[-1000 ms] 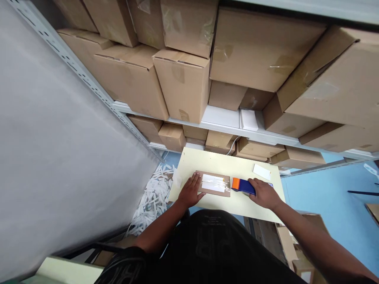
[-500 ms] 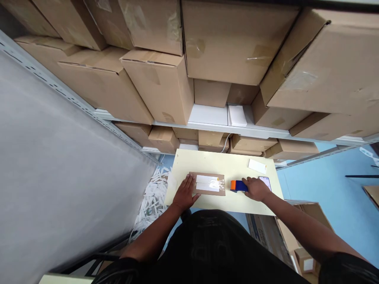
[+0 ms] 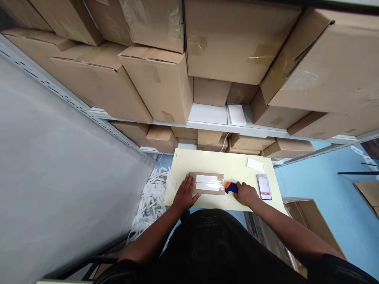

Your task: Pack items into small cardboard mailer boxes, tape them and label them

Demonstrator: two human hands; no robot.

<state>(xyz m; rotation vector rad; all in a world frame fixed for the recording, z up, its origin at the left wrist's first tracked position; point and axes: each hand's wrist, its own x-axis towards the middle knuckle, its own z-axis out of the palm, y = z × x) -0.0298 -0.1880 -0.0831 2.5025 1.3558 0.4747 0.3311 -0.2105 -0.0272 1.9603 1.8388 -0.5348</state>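
Observation:
A flat cardboard box (image 3: 192,190) lies on the pale yellow table (image 3: 195,159). White labels (image 3: 207,182) cover its middle, and shiny clear tape shows near its right end. My left hand (image 3: 184,193) rests on the box's left end, fingers stretched out and thumb apart along the near edge. My right hand (image 3: 246,193) is wrapped round a blue and orange tape dispenser (image 3: 231,187). The dispenser's orange front is at the box's right edge; whether it touches the box I cannot tell.
A phone (image 3: 263,187) with a lit screen lies right of my right hand, and a white card or packet (image 3: 256,165) lies behind it. Shelves of cardboard boxes (image 3: 156,83) rise beyond the table. Paper strips (image 3: 152,197) heap on the floor at left; an open carton (image 3: 310,221) stands at right.
My right hand has moved left with the tape dispenser, bringing it to the box's right edge and uncovering more of the phone. My left hand stays on the box.

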